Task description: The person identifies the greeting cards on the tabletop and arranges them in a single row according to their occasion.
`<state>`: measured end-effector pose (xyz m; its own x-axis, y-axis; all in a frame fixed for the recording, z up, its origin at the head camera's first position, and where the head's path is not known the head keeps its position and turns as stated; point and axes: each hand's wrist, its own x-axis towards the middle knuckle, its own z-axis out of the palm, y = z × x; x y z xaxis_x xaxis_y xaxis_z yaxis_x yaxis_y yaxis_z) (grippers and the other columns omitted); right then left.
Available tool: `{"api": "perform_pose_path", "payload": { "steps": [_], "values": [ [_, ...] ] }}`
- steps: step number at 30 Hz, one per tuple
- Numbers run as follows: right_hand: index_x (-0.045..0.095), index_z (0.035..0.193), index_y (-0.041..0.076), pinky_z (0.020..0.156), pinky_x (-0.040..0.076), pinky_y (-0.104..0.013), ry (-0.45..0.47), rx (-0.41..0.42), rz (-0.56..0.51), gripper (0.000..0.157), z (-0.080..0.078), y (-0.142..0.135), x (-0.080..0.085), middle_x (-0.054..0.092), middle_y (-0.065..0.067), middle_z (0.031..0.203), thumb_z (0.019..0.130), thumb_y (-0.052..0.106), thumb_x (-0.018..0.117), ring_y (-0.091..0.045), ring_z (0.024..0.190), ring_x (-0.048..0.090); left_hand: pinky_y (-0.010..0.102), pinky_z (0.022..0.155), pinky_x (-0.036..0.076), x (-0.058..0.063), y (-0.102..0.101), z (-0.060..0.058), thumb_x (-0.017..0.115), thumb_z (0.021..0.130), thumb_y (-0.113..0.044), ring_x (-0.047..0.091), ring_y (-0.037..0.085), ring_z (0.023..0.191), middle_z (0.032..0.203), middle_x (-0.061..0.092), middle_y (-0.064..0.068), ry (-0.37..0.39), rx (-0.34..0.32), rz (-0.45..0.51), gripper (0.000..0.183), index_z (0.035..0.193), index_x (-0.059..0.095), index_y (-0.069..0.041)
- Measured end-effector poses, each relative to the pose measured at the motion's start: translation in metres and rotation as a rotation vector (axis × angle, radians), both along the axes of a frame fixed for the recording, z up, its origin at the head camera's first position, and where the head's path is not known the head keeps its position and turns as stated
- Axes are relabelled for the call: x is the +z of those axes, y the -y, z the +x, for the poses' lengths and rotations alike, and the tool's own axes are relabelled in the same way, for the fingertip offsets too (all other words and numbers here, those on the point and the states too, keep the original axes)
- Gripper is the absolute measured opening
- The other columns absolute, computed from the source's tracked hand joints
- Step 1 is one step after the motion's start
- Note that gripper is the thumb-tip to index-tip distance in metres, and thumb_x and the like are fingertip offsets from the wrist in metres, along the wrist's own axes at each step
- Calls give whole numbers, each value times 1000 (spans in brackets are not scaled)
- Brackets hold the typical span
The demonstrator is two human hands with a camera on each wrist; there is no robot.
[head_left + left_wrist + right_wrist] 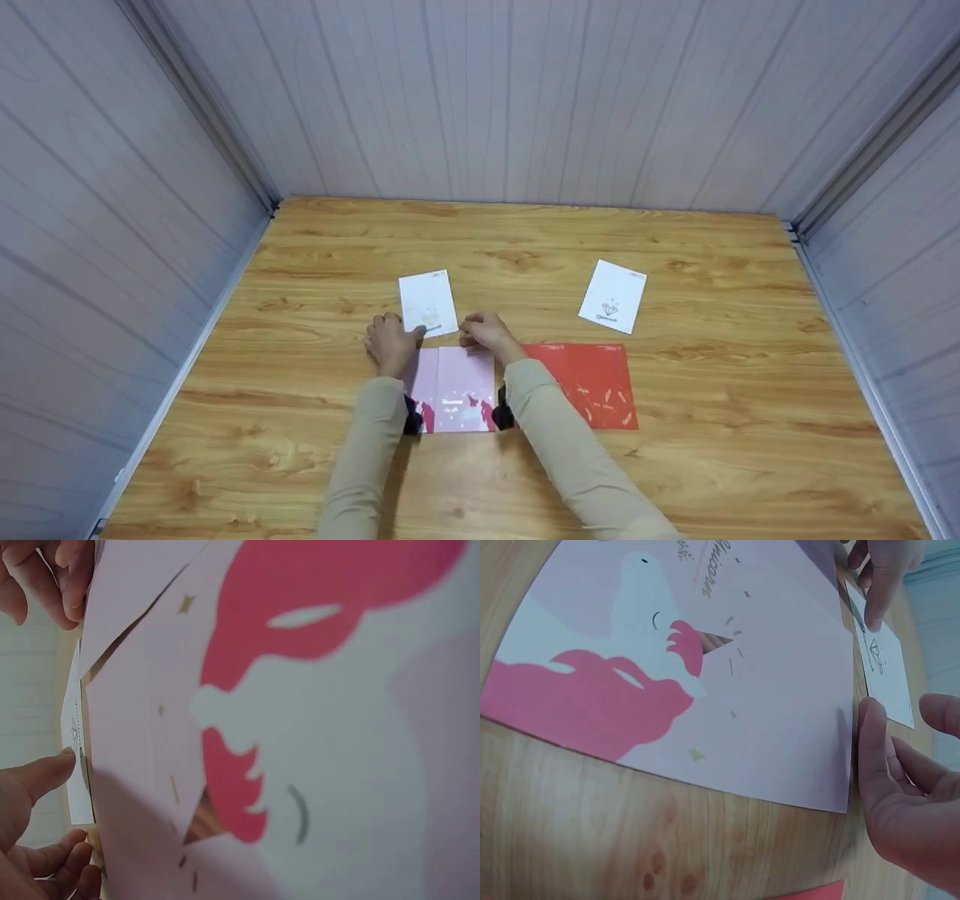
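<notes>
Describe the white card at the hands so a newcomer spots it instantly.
On the wooden table, find the two pink cards in the head view. Just beyond them lies a white card with a diamond print. Unlike the other white card farther right, this one has the thumb of the left hand on it.

From here I see white cards [427, 296] with line-drawn diamonds, pale pink cards [465, 373] with pink-maned white unicorns, red cards [606, 371] with pale streaks, yellow-brown wood-grain worktop [750, 390].

Booth-like work bay, with pale plank-patterned wall panels [480, 97] on three sides of a wood-grain tabletop [750, 390].
</notes>
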<state>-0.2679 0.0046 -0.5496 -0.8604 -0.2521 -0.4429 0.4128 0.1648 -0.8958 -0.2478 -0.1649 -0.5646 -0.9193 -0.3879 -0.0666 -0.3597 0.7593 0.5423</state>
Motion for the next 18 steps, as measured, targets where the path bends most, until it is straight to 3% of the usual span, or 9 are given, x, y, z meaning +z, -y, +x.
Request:
{"api": "perform_pose_path", "payload": {
  "steps": [9, 18],
  "values": [
    [50, 107, -7, 60, 49, -31, 16, 19, -56, 25, 0, 2, -2, 58, -17, 79, 87, 8, 50, -19, 64, 58, 47, 81, 27, 1, -6, -1, 69, 74, -27, 40, 33, 98, 102, 49, 18, -21, -4, 1, 41, 101, 58, 2],
    [45, 118, -7, 62, 49, -33, 59, 37, -87, 35, 1, 3, 0, 56, -16, 77, 88, 9, 50, -19, 65, 57, 47, 81, 29, 4, -9, -5, 69, 74, -23, 43, 33, 97, 100, 50, 17, 14, 4, 78, 37, 100, 59, 3]
  ]
}}
